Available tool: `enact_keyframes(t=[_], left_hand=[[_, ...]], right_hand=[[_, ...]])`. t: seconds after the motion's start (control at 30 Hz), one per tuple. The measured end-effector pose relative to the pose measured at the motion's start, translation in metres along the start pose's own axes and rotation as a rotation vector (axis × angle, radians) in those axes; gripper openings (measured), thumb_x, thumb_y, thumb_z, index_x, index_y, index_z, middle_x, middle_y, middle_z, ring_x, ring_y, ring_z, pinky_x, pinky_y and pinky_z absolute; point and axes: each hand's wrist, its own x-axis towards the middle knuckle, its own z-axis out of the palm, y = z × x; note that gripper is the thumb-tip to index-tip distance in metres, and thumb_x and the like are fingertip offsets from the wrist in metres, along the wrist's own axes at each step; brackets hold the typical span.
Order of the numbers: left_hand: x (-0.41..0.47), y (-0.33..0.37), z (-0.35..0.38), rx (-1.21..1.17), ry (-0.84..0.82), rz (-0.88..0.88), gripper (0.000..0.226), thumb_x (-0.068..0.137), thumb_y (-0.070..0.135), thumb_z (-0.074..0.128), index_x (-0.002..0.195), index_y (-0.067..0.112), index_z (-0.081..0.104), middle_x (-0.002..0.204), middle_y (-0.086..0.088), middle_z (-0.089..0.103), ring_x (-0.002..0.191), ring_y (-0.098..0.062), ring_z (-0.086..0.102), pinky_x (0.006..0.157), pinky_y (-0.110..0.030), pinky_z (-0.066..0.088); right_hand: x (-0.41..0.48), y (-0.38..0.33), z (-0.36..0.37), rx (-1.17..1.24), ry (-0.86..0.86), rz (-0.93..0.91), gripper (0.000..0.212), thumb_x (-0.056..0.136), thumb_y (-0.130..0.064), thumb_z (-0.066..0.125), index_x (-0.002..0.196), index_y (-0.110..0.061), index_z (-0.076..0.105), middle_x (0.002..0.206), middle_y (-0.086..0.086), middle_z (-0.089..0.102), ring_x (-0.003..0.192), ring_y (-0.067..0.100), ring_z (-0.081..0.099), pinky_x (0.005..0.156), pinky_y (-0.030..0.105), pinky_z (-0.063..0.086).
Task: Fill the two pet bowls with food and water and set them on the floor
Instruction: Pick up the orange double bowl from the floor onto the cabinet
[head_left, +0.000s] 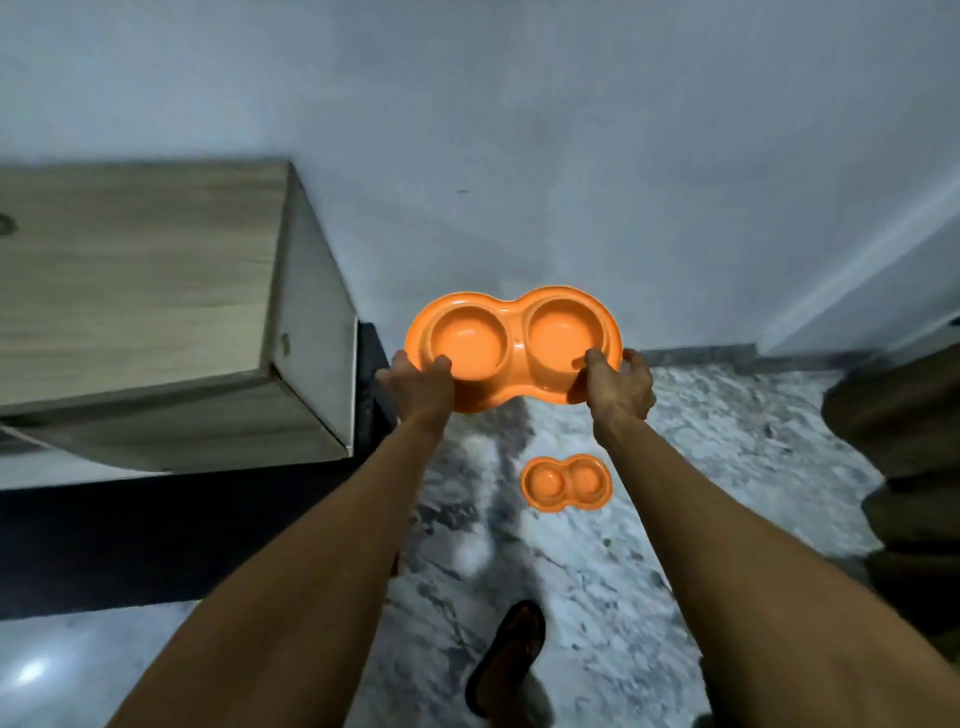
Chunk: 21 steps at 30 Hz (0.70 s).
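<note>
An orange double pet bowl (511, 343) with two round wells is held in the air in front of me, above the floor. My left hand (418, 387) grips its near left rim, thumb inside the left well. My right hand (621, 384) grips its near right rim, thumb inside the right well. Both wells look empty. A second orange double bowl (567, 482) of the same shape lies on the marbled floor below, between my forearms, and it also looks empty.
A wooden cabinet (156, 312) juts out at the left above a dark base. A pale wall (519, 156) stands ahead. Brown cushioned furniture (904, 467) sits at the right edge. My foot in a dark sandal (511, 654) is on the floor (727, 441) below.
</note>
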Motion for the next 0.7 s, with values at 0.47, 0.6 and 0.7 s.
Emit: enact_keyframes(t=[0.47,0.6,0.7], left_hand=[[-0.025,0.016,-0.323,-0.163,0.157,0.121,0.047,0.088,0.023,0.067,0.129,0.002,0.053,0.135,-0.016,0.04,0.118,-0.035,0.052,0.101,-0.035,0.041],[-0.011,0.0,-0.408,-0.178,0.221,0.111,0.046,0.089,0.024,0.067,0.128,0.002,0.054,0.136,-0.015,0.04,0.12,-0.034,0.052,0.101,-0.036,0.041],[0.012,-0.013,-0.464,-0.205,0.275,0.087,0.043,0.089,0.023,0.067,0.126,0.002,0.056,0.136,-0.015,0.041,0.12,-0.033,0.052,0.1,-0.037,0.041]], right_hand=[[-0.287,-0.036,0.076,0.118,-0.097,-0.17,0.068,0.072,-0.047,0.064,0.135,-0.025,0.052,0.133,0.016,0.056,0.119,0.038,0.054,0.093,0.056,0.053],[-0.354,-0.038,0.125,0.099,-0.185,-0.201,0.064,0.082,-0.044,0.067,0.139,-0.023,0.048,0.136,0.017,0.054,0.119,0.039,0.054,0.094,0.057,0.053],[-0.397,-0.042,0.17,0.079,-0.254,-0.234,0.062,0.084,-0.045,0.067,0.138,-0.023,0.048,0.134,0.015,0.057,0.117,0.038,0.057,0.095,0.057,0.053]])
